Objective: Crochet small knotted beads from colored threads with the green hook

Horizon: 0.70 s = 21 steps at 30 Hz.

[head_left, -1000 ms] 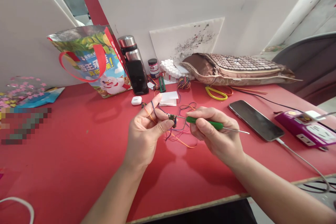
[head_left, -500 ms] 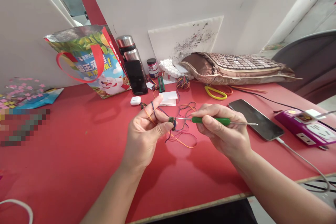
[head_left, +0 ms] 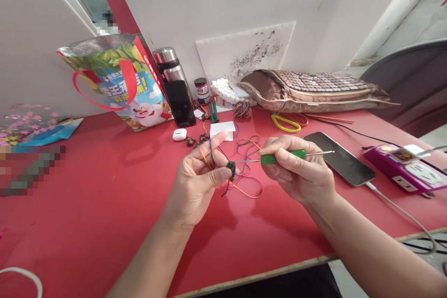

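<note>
"Over the red table (head_left: 104, 214), how does the green-handled hook (head_left: 268, 159) lie?"

"Nearly level across the view. One thin end points left, to the small dark thread piece (head_left: 231, 170); the other rises slightly rightward, past the right hand's (head_left: 298, 167) fingers."

"What's hard to see?"

"The left tip. It's lost at the piece, so I can't tell whether it's inside. Fingers also cover part of the handle."

"And the grips?"

"Right thumb and fingers clasp the handle between them; the left hand (head_left: 200, 174) pinches the piece under its thumb."
</note>
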Each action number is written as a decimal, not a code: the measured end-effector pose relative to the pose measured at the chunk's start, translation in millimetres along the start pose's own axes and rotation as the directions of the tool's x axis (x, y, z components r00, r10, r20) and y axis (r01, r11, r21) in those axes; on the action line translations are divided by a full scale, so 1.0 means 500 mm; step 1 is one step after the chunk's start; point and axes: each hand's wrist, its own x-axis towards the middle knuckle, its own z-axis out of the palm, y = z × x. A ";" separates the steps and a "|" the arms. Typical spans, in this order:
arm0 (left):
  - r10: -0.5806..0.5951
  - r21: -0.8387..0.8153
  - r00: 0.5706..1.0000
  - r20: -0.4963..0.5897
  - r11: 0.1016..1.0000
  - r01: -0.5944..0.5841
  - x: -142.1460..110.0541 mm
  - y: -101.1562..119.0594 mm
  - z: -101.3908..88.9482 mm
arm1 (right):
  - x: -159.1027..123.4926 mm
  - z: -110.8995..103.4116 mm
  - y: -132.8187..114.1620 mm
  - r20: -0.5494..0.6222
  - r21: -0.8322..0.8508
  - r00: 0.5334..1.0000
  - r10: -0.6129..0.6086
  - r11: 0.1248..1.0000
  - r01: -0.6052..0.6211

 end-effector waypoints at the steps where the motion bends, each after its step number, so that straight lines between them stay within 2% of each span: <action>1: -0.008 -0.006 1.000 0.008 1.000 0.008 0.000 0.000 0.000 | 0.000 -0.001 0.000 0.010 0.022 1.000 0.025 0.999 -0.025; 6: -0.028 0.014 0.998 0.056 1.000 0.028 -0.002 0.001 0.005 | 0.000 -0.004 0.006 0.054 0.121 0.993 0.101 0.987 -0.107; 10: 0.117 0.089 0.993 0.003 0.989 -0.116 -0.005 -0.010 0.012 | -0.006 0.010 0.023 0.048 0.166 0.985 0.167 0.971 -0.173; 14: 0.218 0.167 0.972 -0.088 0.965 -0.201 -0.007 -0.029 0.017 | -0.014 0.028 0.040 -0.005 0.194 0.992 0.126 0.973 -0.123; 18: 0.248 0.203 0.963 -0.107 0.953 -0.224 -0.008 -0.036 0.020 | -0.014 0.035 0.047 -0.061 0.194 0.993 0.105 0.977 -0.091; 21: 0.240 0.194 0.965 -0.108 0.957 -0.217 -0.009 -0.033 0.017 | -0.011 0.034 0.048 -0.035 0.210 0.991 0.130 0.970 -0.120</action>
